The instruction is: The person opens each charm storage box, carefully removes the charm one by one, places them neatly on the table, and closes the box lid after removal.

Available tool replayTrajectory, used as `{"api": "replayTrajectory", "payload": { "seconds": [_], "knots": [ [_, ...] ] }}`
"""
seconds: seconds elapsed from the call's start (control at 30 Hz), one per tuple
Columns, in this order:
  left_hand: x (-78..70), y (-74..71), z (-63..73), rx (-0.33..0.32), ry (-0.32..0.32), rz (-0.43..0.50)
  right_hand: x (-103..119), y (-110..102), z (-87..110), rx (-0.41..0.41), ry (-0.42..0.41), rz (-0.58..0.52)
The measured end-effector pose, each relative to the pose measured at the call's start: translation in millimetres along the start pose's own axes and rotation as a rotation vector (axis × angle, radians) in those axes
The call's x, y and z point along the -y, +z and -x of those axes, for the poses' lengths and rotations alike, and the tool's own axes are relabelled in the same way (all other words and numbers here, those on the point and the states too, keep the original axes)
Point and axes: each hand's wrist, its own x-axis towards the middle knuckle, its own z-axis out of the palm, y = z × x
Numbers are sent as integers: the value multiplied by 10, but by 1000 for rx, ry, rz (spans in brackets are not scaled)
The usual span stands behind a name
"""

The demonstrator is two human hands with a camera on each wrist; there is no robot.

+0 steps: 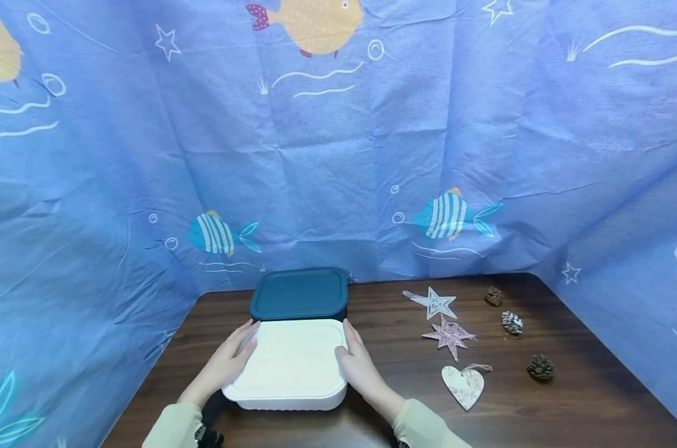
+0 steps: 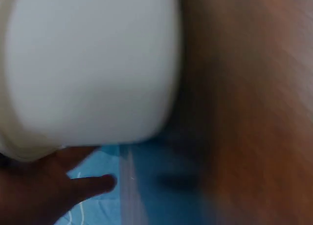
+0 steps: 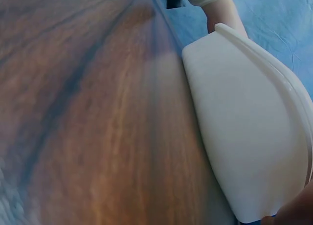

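A white lidded storage box (image 1: 294,361) is held level between both hands over the near part of the table. My left hand (image 1: 226,359) grips its left side, thumb at the lid's edge and fingers along the wall. On the opposite side my right hand (image 1: 366,370) holds it the same way, thumb over the rim. The smooth white wall of the box fills much of the left wrist view, with a dark shadow beside it on the wood. Directly behind stands a dark teal lidded box (image 1: 299,294), its front partly hidden by the white one.
To the right lie a white star ornament (image 1: 435,304), a pink glittery star (image 1: 449,336) and a white heart (image 1: 464,387). Beyond them sit pinecones, the nearest a brown pinecone (image 1: 541,368). A blue fish-print cloth (image 1: 327,155) hangs behind the brown table (image 1: 585,398).
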Motion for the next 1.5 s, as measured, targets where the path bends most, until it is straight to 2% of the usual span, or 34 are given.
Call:
{"api": "replayTrajectory", "payload": {
  "seconds": [0.1, 0.27, 0.4, 0.63, 0.73, 1.13, 1.27, 1.5],
  "knots": [
    [22, -4, -32, 26, 0, 21, -11, 18, -31, -2, -30, 23],
    [52, 10, -50, 24, -24, 81, -34, 25, -62, -28, -38, 59],
    [73, 41, -42, 30, -62, 118, -51, 12, -67, -16, -34, 66],
    [58, 74, -41, 42, -170, 184, -47, -14, -85, -5, -43, 46],
    [47, 75, -44, 42, -190, 207, -53, -13, -98, -4, -44, 51],
    [32, 66, -39, 51, -223, 202, -86, 10, -122, 3, -18, 110],
    [51, 76, -47, 57, -208, 186, -92, 11, -122, 17, -21, 132],
    [33, 96, -27, 30, -190, 153, -74, -12, -123, 26, -46, 152]
  ]
}}
